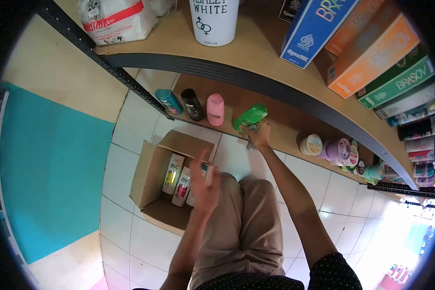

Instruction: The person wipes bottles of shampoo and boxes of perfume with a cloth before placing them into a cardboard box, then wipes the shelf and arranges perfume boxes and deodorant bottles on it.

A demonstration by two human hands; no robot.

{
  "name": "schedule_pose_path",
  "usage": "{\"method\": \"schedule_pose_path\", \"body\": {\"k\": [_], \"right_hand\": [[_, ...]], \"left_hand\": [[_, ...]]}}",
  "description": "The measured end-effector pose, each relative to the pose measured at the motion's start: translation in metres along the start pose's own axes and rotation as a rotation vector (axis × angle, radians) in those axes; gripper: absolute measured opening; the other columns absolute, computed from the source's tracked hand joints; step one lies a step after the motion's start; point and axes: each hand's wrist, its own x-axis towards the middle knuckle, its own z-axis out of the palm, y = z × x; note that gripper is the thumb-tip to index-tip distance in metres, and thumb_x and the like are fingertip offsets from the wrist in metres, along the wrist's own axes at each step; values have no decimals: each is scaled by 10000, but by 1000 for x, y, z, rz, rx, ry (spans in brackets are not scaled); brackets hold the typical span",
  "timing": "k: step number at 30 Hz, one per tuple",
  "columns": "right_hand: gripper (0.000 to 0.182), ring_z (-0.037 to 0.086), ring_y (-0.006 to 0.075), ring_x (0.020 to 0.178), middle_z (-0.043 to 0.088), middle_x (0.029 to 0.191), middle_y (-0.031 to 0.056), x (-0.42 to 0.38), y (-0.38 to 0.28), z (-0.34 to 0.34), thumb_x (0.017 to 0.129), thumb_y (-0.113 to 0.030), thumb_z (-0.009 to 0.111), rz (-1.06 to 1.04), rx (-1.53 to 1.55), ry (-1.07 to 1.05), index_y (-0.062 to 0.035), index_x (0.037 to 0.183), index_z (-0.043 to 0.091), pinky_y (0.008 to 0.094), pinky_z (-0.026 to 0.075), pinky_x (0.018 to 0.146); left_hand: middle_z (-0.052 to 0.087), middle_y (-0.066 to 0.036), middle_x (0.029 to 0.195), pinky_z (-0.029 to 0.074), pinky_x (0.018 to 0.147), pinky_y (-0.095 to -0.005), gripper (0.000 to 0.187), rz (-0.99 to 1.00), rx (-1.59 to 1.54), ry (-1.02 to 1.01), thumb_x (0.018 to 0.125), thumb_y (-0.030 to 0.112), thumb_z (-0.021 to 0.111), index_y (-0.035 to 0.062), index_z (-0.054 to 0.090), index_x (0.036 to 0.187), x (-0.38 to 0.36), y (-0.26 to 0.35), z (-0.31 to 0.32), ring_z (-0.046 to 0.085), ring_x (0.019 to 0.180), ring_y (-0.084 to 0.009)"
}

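Observation:
A green bottle (251, 116) leans at a tilt on the lower shelf (285, 129), and my right hand (257, 135) has its fingers wrapped round the bottle's near end. My left hand (205, 186) hovers over the right side of an open cardboard box (152, 171), its fingers apart and slightly blurred. Inside the box lie white ZINC cartons, one with a yellow-green picture (173, 173) and one with a pink picture (181, 187). A pink bottle (215, 110), a black bottle (192, 105) and a teal bottle (168, 101) stand left of the green one.
Above, the upper shelf (256, 46) holds a white cup (214, 21), a plastic-wrapped pack (115, 20) and BRASOV boxes (374, 53). Several jars (338, 150) stand farther right on the lower shelf. A black metal post (116, 72) rises at the left.

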Motion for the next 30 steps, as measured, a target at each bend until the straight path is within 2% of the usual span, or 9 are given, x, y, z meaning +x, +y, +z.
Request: {"method": "schedule_pose_path", "body": {"k": [3,8,11,13,16,19,20,26,30], "right_hand": [[321,610,206,707,625,782,116,16,8,9,571,-171,733,35,-77,-61,-10,809,592,315,468,630],[353,607,211,742,623,797,131,13,17,20,559,-187,742,29,-161,-62,-16,826,586,316,466,661],[441,598,298,748,610,796,168,9,28,28,554,-211,739,-13,-98,-107,-18,901,547,369,462,680],[467,596,300,766,610,814,162,10,24,26,546,-219,742,26,-87,-60,-41,928,540,368,462,682],[387,605,228,748,622,799,121,8,15,23,558,-237,734,44,-170,-51,-40,852,577,347,458,679],[413,603,227,781,622,830,126,6,12,21,551,-243,734,100,-228,-70,-43,876,577,343,456,689],[413,603,227,781,622,830,126,5,12,21,551,-243,734,101,-229,-73,-43,876,577,343,456,689],[532,587,279,822,608,891,144,0,17,14,552,-240,728,133,-190,-160,-61,1016,540,358,451,730],[501,573,209,866,592,970,116,-38,15,-2,618,-206,705,97,120,-60,-18,1047,527,312,440,754]], "left_hand": [[463,-189,1059,344,861,-367,392,-190,29,147,760,36,511,-51,399,1125,-19,-22,-38,438,1007,-328],[460,-211,1040,333,877,-378,433,-311,242,106,734,48,525,-59,390,1131,-50,-81,-71,439,992,-348],[452,-225,1050,329,886,-404,465,-343,420,54,714,65,533,-62,380,1134,-64,-106,-80,433,991,-370],[440,-231,1086,337,885,-412,454,-495,562,-111,718,75,537,-59,385,1125,-62,-113,-76,419,1019,-374],[440,-234,1086,370,853,-422,457,-515,582,-182,720,95,550,-53,392,1122,-64,-149,-66,425,1014,-386],[451,-224,1070,412,801,-427,448,-480,593,-300,720,133,576,-54,409,1091,-64,-165,-55,452,989,-377],[467,-200,1054,442,762,-423,431,-759,610,-504,714,184,606,-38,436,1042,-58,-171,-51,482,966,-355],[488,-161,1018,458,767,-391,445,-765,882,-543,657,216,679,4,464,985,-74,-199,-25,492,968,-320],[486,-162,1019,457,780,-385,506,-666,887,-508,623,228,710,-7,460,994,-67,-193,-31,489,967,-324]]}}
